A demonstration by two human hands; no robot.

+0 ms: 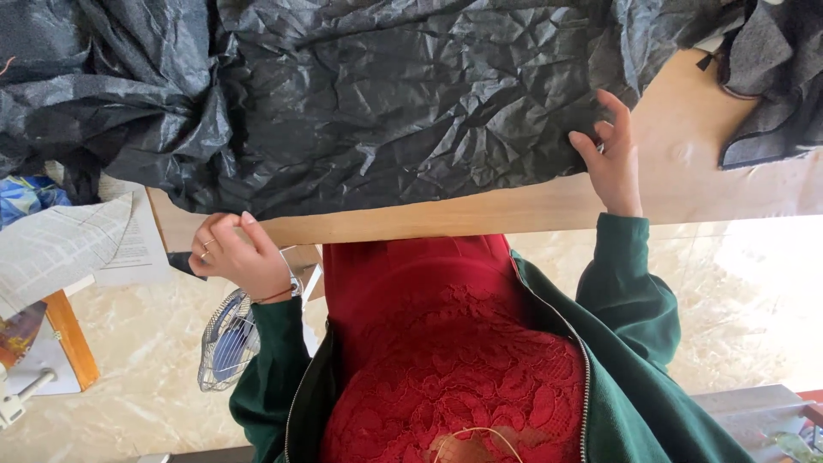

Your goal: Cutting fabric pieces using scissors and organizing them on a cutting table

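— On the wooden table [531, 214], what is that dark sheet?

— A large piece of black fabric [386, 94], thin and heavily crinkled, with a faint sheen. It covers most of the tabletop and bunches into deep folds at the left, where it spills past the table's corner.

— Where are the hands?

— The left hand [238, 255] sits at the near edge of the table, fingers curled shut around the fabric's hem, a ring on one finger and a thin band at the wrist. The right hand [610, 154] reaches farther up along the fabric's right border, thumb and fingers pinching the edge, forefinger raised.

— And around them?

— Green jacket sleeves over a red lace top. Another grey cloth [771, 77] lies at the far right corner; a small wire-guard fan [227, 339] stands on the pale floor below the left hand, newspaper [60, 244] beside it.
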